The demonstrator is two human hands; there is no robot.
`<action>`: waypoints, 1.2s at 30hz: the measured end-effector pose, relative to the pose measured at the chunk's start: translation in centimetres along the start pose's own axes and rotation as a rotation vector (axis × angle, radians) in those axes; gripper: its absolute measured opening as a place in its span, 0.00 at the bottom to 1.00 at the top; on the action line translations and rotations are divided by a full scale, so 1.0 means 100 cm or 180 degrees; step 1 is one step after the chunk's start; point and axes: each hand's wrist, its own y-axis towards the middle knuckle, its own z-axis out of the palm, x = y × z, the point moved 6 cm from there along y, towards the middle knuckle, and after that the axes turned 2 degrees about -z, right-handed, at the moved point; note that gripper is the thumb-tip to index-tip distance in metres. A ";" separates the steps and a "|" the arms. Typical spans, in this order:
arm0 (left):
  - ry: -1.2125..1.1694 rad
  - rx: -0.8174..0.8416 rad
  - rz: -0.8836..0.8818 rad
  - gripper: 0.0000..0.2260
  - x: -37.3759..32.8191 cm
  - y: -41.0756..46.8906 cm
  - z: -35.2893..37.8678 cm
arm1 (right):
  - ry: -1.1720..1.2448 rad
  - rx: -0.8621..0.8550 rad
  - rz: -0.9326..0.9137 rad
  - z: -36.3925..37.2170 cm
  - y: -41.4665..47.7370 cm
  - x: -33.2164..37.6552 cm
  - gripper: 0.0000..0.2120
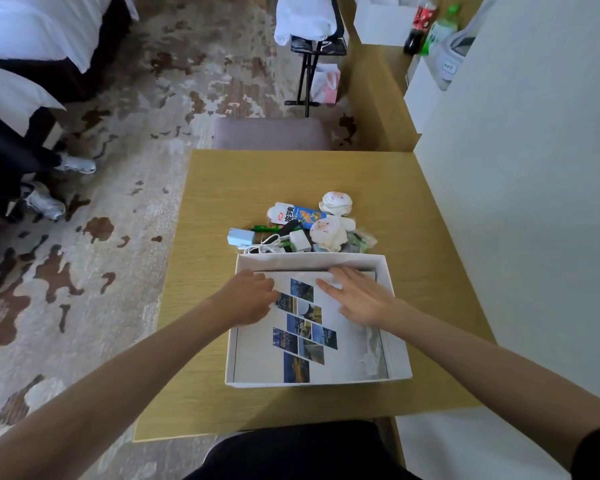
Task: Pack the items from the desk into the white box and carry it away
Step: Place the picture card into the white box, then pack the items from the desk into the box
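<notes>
White box (397,355), two flat hands

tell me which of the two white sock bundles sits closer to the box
The nearer sock bundle, just past the white box beside the white charger. The other bundle lies farther back, alone.

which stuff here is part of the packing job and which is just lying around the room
For the job: white box, photo booklet in it, blue-and-white snack packet, light blue charger, white charger with cable, two rolled sock bundles.

Lying about: drink bottles, pink gift bag, chair.
</notes>
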 end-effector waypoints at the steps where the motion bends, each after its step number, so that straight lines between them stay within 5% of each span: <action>1: -0.0015 0.0019 0.0038 0.14 -0.002 0.002 0.001 | 0.0007 0.0004 -0.0008 0.002 -0.001 0.000 0.32; 6: -0.0889 -0.0737 0.0110 0.12 0.005 0.010 -0.028 | -0.0293 -0.0014 -0.0310 0.002 -0.010 -0.004 0.20; 11: -0.1795 -0.1681 -0.0317 0.09 0.041 0.023 -0.064 | 0.0780 -0.1564 -0.0245 -0.062 -0.020 -0.032 0.11; 15: -0.2345 -0.1327 -0.1133 0.10 0.080 0.056 -0.055 | 0.1602 -0.1933 0.0575 -0.081 0.009 -0.073 0.08; 23: -0.2200 0.0258 -0.1138 0.13 0.083 0.124 -0.008 | 0.2853 -0.0235 0.2360 -0.009 0.102 -0.120 0.29; 26: -0.2285 0.0312 -0.1158 0.13 0.083 0.141 0.001 | 0.2536 -0.0322 0.2452 0.001 0.117 -0.125 0.27; 30: -0.2571 -0.0082 -0.1488 0.12 0.097 0.166 -0.001 | 0.3882 -0.0784 0.2495 -0.003 0.114 -0.136 0.12; 36: -0.2613 -0.0301 -0.1644 0.13 0.116 0.240 -0.018 | 0.4689 -0.1366 0.2911 -0.022 0.064 -0.167 0.05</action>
